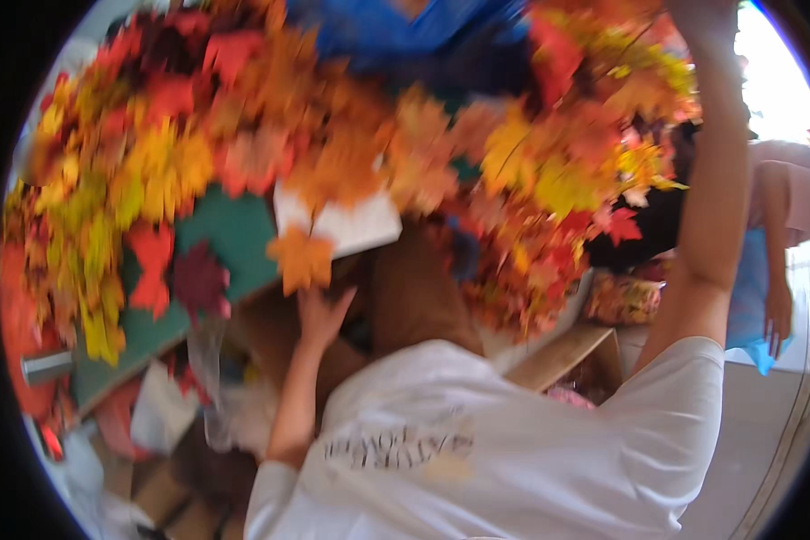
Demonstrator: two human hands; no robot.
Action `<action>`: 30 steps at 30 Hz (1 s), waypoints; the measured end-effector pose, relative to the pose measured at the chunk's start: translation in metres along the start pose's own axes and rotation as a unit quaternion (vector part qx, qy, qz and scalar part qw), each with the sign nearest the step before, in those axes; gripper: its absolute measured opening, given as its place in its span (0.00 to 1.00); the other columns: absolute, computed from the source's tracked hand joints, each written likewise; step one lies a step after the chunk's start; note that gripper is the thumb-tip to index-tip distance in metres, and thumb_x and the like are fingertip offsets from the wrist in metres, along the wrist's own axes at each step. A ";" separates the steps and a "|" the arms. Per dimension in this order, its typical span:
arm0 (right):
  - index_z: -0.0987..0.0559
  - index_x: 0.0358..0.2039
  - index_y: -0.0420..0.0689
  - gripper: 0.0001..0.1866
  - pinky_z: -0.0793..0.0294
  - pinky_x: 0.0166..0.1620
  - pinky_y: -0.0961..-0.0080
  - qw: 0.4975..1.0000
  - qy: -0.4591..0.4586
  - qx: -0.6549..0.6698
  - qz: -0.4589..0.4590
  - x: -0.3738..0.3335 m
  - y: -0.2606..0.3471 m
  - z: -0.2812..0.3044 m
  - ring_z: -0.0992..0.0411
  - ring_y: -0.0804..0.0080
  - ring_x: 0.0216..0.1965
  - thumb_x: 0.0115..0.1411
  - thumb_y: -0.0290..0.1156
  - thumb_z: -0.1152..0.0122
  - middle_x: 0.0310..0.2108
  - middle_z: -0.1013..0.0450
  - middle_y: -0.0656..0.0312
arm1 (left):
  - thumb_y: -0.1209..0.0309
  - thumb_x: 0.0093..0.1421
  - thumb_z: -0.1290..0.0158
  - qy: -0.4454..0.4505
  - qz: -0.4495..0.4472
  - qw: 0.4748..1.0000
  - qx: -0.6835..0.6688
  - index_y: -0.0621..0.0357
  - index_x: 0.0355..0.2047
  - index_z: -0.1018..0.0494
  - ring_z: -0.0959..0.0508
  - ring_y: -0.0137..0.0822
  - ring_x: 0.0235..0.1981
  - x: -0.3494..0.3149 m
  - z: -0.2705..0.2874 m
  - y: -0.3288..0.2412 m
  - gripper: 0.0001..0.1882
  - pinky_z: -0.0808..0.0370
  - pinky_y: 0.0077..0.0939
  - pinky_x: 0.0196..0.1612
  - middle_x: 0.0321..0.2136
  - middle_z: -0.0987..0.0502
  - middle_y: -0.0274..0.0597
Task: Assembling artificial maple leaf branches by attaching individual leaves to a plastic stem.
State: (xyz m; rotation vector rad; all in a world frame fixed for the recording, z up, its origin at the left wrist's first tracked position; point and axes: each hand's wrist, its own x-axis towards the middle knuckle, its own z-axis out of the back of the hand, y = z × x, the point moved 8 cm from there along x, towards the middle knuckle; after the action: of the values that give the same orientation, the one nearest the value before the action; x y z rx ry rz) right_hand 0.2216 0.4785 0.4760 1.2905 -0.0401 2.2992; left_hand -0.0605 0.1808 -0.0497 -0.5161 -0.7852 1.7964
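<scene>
A big mass of artificial autumn leaves (198, 135) in red, orange and yellow fills the upper part of the view. My left hand (322, 310) reaches up from below and pinches a single orange leaf (302, 259) at its lower edge. My right arm stretches up along the right side, and my right hand (700, 16) is at the top edge among the leaves (603, 99). That hand is blurred and cut off, so its grip does not show. My white T-shirt (513, 441) covers the bottom.
Behind the leaves are a green board (234, 229), a white card (355, 225) and brown cardboard boxes (567, 355). A metal tube (45, 367) and plastic wrapping (166, 409) sit at lower left. Another person in pink (796, 184) stands at right, one hand (778, 315) hanging down.
</scene>
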 end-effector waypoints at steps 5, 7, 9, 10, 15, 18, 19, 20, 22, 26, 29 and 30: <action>0.26 0.25 0.41 0.06 0.28 0.30 0.78 0.807 0.255 0.059 0.529 -0.277 0.214 -0.155 0.28 0.72 0.29 0.47 0.29 0.48 0.27 0.29 0.63 | 0.66 0.48 0.39 -0.005 -0.115 0.992 0.043 0.64 0.60 0.52 0.34 0.50 0.52 0.035 -0.055 0.005 0.45 0.36 0.35 0.55 0.53 0.39 0.59; 0.25 0.27 0.41 0.09 0.28 0.29 0.81 0.787 0.361 0.087 0.493 -0.350 0.226 -0.197 0.29 0.74 0.28 0.45 0.32 0.46 0.29 0.28 0.62 | 0.69 0.50 0.41 0.120 0.029 0.966 -0.227 0.59 0.61 0.52 0.28 0.42 0.45 0.043 -0.085 0.014 0.42 0.29 0.31 0.46 0.50 0.33 0.52; 0.25 0.30 0.40 0.13 0.28 0.31 0.82 0.815 0.416 0.083 0.395 -0.410 0.211 -0.245 0.29 0.73 0.31 0.45 0.33 0.47 0.33 0.28 0.60 | 0.71 0.50 0.43 0.144 0.028 0.966 -0.214 0.57 0.61 0.51 0.26 0.39 0.41 0.045 -0.102 0.028 0.40 0.28 0.29 0.43 0.48 0.32 0.50; 0.26 0.33 0.39 0.15 0.28 0.32 0.83 0.838 0.403 0.037 0.365 -0.424 0.197 -0.270 0.29 0.72 0.34 0.45 0.33 0.48 0.35 0.28 0.59 | 0.73 0.51 0.44 0.165 0.029 0.965 -0.200 0.56 0.60 0.50 0.25 0.36 0.37 0.041 -0.109 0.035 0.38 0.26 0.27 0.39 0.46 0.30 0.48; 0.28 0.44 0.40 0.19 0.30 0.47 0.69 0.895 0.341 -0.212 0.196 -0.438 0.105 -0.352 0.31 0.61 0.44 0.51 0.32 0.52 0.41 0.29 0.54 | 0.77 0.53 0.46 0.156 -0.003 0.973 -0.169 0.59 0.50 0.35 0.23 0.32 0.32 0.010 -0.110 0.050 0.23 0.26 0.24 0.37 0.40 0.25 0.42; 0.28 0.46 0.44 0.18 0.31 0.48 0.69 0.873 0.371 -0.292 0.122 -0.464 0.023 -0.387 0.30 0.61 0.43 0.54 0.31 0.53 0.39 0.27 0.54 | 0.78 0.54 0.48 0.168 0.033 0.969 -0.176 0.60 0.45 0.30 0.23 0.30 0.31 -0.009 -0.093 0.054 0.17 0.26 0.23 0.36 0.38 0.25 0.41; 0.28 0.46 0.44 0.18 0.31 0.48 0.69 0.874 0.370 -0.291 0.122 -0.470 0.005 -0.391 0.30 0.61 0.43 0.54 0.31 0.53 0.39 0.27 0.54 | 0.78 0.55 0.48 0.164 0.059 0.967 -0.187 0.61 0.45 0.30 0.23 0.30 0.31 -0.013 -0.089 0.065 0.16 0.26 0.23 0.35 0.38 0.25 0.40; 0.28 0.46 0.45 0.18 0.30 0.46 0.68 0.863 0.401 -0.296 0.084 -0.479 -0.021 -0.395 0.29 0.62 0.42 0.54 0.31 0.52 0.38 0.27 0.55 | 0.79 0.55 0.49 0.159 0.085 0.964 -0.198 0.61 0.44 0.30 0.23 0.29 0.30 -0.018 -0.084 0.076 0.15 0.26 0.22 0.35 0.37 0.25 0.40; 0.27 0.46 0.46 0.18 0.28 0.41 0.68 0.833 0.459 -0.309 0.002 -0.497 -0.066 -0.394 0.28 0.64 0.40 0.53 0.31 0.51 0.36 0.26 0.55 | 0.79 0.56 0.49 0.111 0.053 0.970 -0.211 0.62 0.44 0.30 0.23 0.28 0.30 -0.015 -0.066 0.082 0.14 0.26 0.21 0.34 0.37 0.25 0.39; 0.26 0.46 0.49 0.19 0.26 0.34 0.66 0.802 0.513 -0.304 -0.037 -0.475 -0.042 -0.356 0.27 0.64 0.37 0.52 0.30 0.49 0.34 0.24 0.56 | 0.80 0.57 0.51 -0.019 0.056 0.976 -0.209 0.64 0.42 0.29 0.23 0.28 0.30 -0.018 -0.014 0.073 0.12 0.26 0.20 0.34 0.35 0.25 0.40; 0.25 0.45 0.51 0.19 0.26 0.32 0.65 0.842 0.484 -0.239 -0.022 -0.444 -0.012 -0.292 0.26 0.61 0.34 0.50 0.29 0.48 0.32 0.24 0.57 | 0.81 0.54 0.49 -0.070 0.013 0.973 -0.219 0.62 0.39 0.28 0.22 0.31 0.30 -0.015 0.006 0.040 0.11 0.26 0.22 0.34 0.35 0.27 0.43; 0.24 0.43 0.52 0.19 0.27 0.32 0.65 0.874 0.452 -0.171 -0.038 -0.438 -0.008 -0.275 0.26 0.59 0.33 0.49 0.27 0.48 0.31 0.24 0.58 | 0.80 0.54 0.48 -0.093 -0.024 0.976 -0.195 0.63 0.39 0.28 0.23 0.31 0.31 -0.014 0.013 0.024 0.11 0.26 0.22 0.34 0.36 0.28 0.43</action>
State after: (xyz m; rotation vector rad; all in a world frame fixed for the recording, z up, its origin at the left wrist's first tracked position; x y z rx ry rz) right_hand 0.1941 0.3785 -0.0306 -0.0254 -0.0698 2.4505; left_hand -0.0795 0.1588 -0.0583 -0.5811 -1.2847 1.6659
